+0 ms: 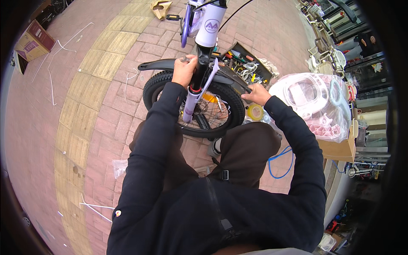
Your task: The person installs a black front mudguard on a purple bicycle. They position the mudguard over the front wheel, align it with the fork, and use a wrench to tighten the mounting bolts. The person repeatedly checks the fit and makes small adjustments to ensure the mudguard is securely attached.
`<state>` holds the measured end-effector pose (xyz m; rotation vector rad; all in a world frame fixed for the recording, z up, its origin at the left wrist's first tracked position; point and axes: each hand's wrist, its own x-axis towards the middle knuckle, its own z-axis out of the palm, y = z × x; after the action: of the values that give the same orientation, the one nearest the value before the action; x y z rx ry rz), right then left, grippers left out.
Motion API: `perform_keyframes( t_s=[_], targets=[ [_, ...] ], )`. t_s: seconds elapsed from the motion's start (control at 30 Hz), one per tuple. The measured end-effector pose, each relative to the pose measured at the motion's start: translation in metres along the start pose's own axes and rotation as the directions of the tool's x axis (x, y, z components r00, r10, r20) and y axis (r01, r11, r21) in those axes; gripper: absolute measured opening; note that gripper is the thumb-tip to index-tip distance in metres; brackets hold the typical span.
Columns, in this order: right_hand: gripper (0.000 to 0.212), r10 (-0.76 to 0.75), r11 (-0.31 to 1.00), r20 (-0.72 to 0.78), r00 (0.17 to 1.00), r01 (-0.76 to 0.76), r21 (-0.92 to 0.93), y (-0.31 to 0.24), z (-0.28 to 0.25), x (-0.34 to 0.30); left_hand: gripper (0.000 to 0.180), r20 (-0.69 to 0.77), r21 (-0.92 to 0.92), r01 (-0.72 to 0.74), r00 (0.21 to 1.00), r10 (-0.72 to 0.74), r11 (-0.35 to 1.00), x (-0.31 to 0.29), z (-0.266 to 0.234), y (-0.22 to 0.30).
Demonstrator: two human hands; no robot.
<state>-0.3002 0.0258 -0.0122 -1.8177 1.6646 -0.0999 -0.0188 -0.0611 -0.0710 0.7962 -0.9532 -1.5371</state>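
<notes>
In front of me stands a child's bicycle with a lilac head tube and a black and lilac front fork. Its black tyre and spoked wheel sit between my knees. A black mudguard arches over the tyre. My left hand is closed at the left side of the fork, above the mudguard; a small grey piece shows at its fingers, too little to name. My right hand is closed round the end of a long dark bar that slants up toward the fork, where its far end is hidden.
Beyond the wheel lies an open toolbox with several tools. At right, a plastic-wrapped bundle of white and pink parts rests on a carton. A yellow tape roll and blue cord lie nearby. Another carton is far left.
</notes>
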Motion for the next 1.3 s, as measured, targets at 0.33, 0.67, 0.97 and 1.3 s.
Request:
perform_keyframes(
  t_s=[0.33,0.67,0.97,1.3],
  targets=[
    [0.025,0.276,0.781,-0.471,0.838,0.09,0.618,0.016,0.054,-0.038,0.032,-0.057,-0.026,-0.023,0.998,0.022,0.999,-0.008,0.008,0.013],
    [0.02,0.24,0.378,-0.516,0.822,0.41,0.83,-0.029,0.079,-0.085,0.036,-0.392,-0.331,-0.064,0.917,-0.075,0.942,0.012,-0.001,0.016],
    [0.052,-0.254,-0.283,-0.339,0.906,0.265,0.922,-0.071,0.094,-0.121,0.035,-0.171,0.336,-0.501,0.8,0.575,0.798,-0.111,0.041,0.051],
    [0.041,-0.116,-0.472,-0.278,0.953,0.194,0.86,-0.073,0.123,-0.117,0.058,0.592,0.618,-0.75,0.641,0.49,0.235,-0.214,0.077,0.03]
  ],
)
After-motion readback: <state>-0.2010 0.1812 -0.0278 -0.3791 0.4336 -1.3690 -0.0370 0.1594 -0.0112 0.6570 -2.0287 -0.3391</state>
